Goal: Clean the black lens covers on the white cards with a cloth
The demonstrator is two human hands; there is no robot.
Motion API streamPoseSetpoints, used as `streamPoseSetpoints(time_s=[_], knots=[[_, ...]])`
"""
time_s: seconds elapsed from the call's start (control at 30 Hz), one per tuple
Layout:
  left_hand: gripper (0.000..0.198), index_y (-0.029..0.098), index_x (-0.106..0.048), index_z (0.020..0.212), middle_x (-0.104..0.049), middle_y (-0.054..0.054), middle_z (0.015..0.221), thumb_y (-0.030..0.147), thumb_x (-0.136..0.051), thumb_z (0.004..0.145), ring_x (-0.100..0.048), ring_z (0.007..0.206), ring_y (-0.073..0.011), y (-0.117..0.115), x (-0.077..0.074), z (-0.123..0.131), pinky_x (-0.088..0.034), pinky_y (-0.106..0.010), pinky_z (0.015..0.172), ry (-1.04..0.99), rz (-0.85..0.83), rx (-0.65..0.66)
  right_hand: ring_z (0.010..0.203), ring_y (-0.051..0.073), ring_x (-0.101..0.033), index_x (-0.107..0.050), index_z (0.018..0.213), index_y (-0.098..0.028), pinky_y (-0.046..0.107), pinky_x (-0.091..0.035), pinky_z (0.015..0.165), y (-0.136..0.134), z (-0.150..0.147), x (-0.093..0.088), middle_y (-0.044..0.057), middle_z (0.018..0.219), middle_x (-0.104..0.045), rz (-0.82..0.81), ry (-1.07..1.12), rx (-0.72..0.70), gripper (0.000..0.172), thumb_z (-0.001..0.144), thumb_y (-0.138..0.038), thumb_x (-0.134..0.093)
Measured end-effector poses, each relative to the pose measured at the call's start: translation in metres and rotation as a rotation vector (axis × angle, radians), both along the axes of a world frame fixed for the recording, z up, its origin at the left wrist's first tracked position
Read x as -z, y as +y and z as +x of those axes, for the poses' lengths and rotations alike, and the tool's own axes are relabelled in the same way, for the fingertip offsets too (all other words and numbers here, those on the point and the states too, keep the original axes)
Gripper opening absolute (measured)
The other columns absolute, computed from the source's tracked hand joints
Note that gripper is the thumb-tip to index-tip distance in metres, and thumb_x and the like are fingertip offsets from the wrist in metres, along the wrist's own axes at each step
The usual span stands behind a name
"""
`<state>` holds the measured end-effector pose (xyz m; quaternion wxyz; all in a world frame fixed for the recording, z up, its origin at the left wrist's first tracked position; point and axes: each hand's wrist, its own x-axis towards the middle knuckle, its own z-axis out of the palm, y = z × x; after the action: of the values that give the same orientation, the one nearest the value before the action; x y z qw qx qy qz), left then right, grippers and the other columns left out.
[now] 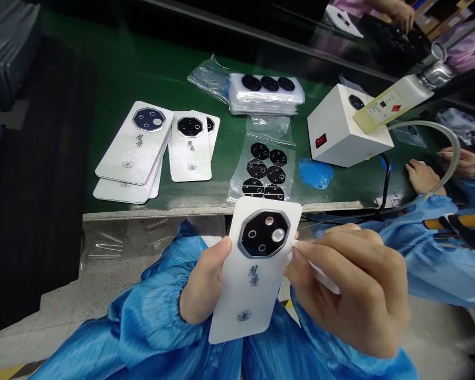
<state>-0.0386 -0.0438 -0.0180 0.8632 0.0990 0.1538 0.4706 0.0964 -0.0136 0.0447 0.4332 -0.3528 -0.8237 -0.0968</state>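
A white phone back panel (245,295) with a black octagonal camera cover (261,235) is held upright just in front of the bench edge. My left hand (206,279) grips its left side, thumb on the edge beside the cover. My right hand (348,285) is closed around a thin white object (324,277), with its fingertips at the panel's upper right edge. What the white object is cannot be made out. Behind the panel, a clear sheet (241,158) with several black octagonal pieces lies on the green bench (162,63).
Stacked white panels (122,158) lie at left, beside more panels (190,158). Bagged covers (265,97) sit at the back. A white box (332,126) bears a tilted bottle (396,103). A blue patch (315,173) lies near it. Another person's hand (423,177) rests at right.
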Motion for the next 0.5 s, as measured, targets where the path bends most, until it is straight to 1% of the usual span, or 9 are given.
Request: streamPoseSetpoints(time_s=[0.1, 0.2, 0.27, 0.4, 0.43, 0.5], knots=[[0.041, 0.021, -0.07, 0.096, -0.072, -0.003, 0.072, 0.049, -0.043, 0.083, -0.068, 0.08, -0.0261, 0.001, -0.003, -0.001, -0.049, -0.039, 0.08, -0.074, 0.058, -0.042, 0.061, 0.015, -0.051, -0.057, 0.085, -0.015, 0.032, -0.037, 0.046, 0.0, 0.0, 0.0, 0.005, 0.075, -0.052, -0.083, 0.021, -0.002, 0.015, 0.077, -0.003, -0.058], [0.041, 0.019, -0.07, 0.098, -0.072, -0.003, 0.069, 0.045, -0.04, 0.085, -0.068, 0.07, -0.0227, 0.002, -0.008, -0.001, -0.05, -0.035, 0.077, -0.097, 0.088, -0.061, 0.062, 0.014, -0.053, -0.058, 0.086, -0.012, 0.031, -0.039, 0.047, -0.001, 0.0, 0.0, 0.005, 0.075, -0.054, -0.08, 0.008, -0.007, 0.016, 0.074, -0.002, -0.062], [0.041, 0.018, -0.07, 0.099, -0.073, -0.003, 0.072, 0.042, -0.039, 0.086, -0.068, 0.07, -0.0213, 0.002, -0.01, -0.002, -0.051, -0.033, 0.077, -0.114, 0.089, -0.064, 0.062, 0.013, -0.052, -0.059, 0.087, -0.011, 0.03, -0.04, 0.047, -0.002, 0.0, 0.001, 0.005, 0.075, -0.055, -0.07, 0.0, 0.004, 0.017, 0.073, -0.002, -0.064], [0.041, 0.018, -0.068, 0.105, -0.074, -0.003, 0.086, 0.04, -0.039, 0.086, -0.068, 0.076, -0.021, 0.004, -0.011, -0.001, -0.049, -0.033, 0.081, -0.148, 0.089, -0.069, 0.066, 0.013, -0.051, -0.06, 0.09, -0.01, 0.03, -0.042, 0.051, -0.005, 0.001, 0.007, 0.006, 0.08, -0.058, -0.143, -0.019, -0.011, 0.017, 0.075, -0.003, -0.062], [0.041, 0.018, -0.067, 0.107, -0.074, -0.002, 0.089, 0.04, -0.039, 0.087, -0.067, 0.078, -0.0212, 0.005, -0.011, -0.001, -0.048, -0.033, 0.083, -0.158, 0.097, -0.077, 0.066, 0.013, -0.05, -0.06, 0.09, -0.01, 0.03, -0.042, 0.051, -0.006, 0.002, 0.009, 0.006, 0.08, -0.058, -0.147, -0.02, -0.026, 0.016, 0.075, -0.003, -0.061], [0.043, 0.018, -0.066, 0.11, -0.073, -0.002, 0.088, 0.04, -0.037, 0.087, -0.067, 0.081, -0.0216, 0.006, -0.01, 0.001, -0.046, -0.033, 0.085, -0.18, 0.111, -0.09, 0.064, 0.013, -0.049, -0.061, 0.088, -0.01, 0.03, -0.039, 0.05, -0.006, 0.002, 0.014, 0.006, 0.079, -0.058, -0.146, -0.03, -0.054, 0.014, 0.075, -0.004, -0.061]])
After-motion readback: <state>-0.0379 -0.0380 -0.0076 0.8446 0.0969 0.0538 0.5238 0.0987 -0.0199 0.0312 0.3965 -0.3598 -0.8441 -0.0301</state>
